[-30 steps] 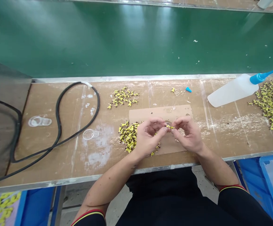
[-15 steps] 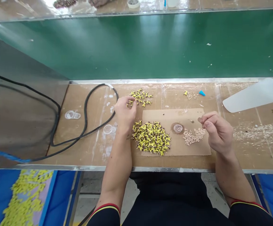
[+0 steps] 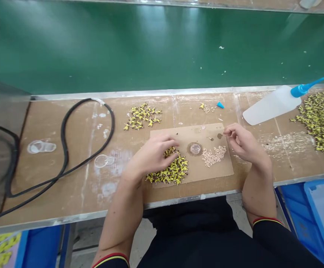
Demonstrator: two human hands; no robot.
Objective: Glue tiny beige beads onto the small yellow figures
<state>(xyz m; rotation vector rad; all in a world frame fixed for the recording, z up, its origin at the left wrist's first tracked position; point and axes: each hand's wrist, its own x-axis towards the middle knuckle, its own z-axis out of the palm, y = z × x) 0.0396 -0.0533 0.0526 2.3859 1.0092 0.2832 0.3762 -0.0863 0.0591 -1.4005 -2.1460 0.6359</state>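
Change: left hand (image 3: 153, 156) back from far small yellow pile (image 3: 141, 116) at 11 o'clock of cardboard sheet (image 3: 220, 169), now down on near yellow pile (image 3: 169, 172). Right hand (image 3: 241, 143) hardly shifted, up at sheet's 2 o'clock corner.
Meaning: prob. one piece dropped on far pile, next one being fetched from near pile; looks like a repeat cycle, mid-run.
Left hand: fingers curled loosely over near pile, tips touching it; can't tell if a piece is pinched yet.
Right hand: thumb and forefinger drawn narrow, pinched on sth tiny and dark; too small to name.
Near pile: heap of small yellow bits w/ dark specks, jumbled, on sheet's 7 o'clock part, spilling to its edge.
Centre: small round clear dish (image 3: 195, 149) mid-sheet; loose scatter of pale beige bits (image 3: 214, 155) just at its 3 o'clock.
Around: squeeze bottle w/ blue nozzle (image 3: 273, 105) lying on counter (image 3: 78, 186) at 2 o'clock; big yellow heap (image 3: 320, 123) far at 3 o'clock; black cable (image 3: 67, 156) looped at 9 o'clock; green belt (image 3: 150, 48) beyond at 12.
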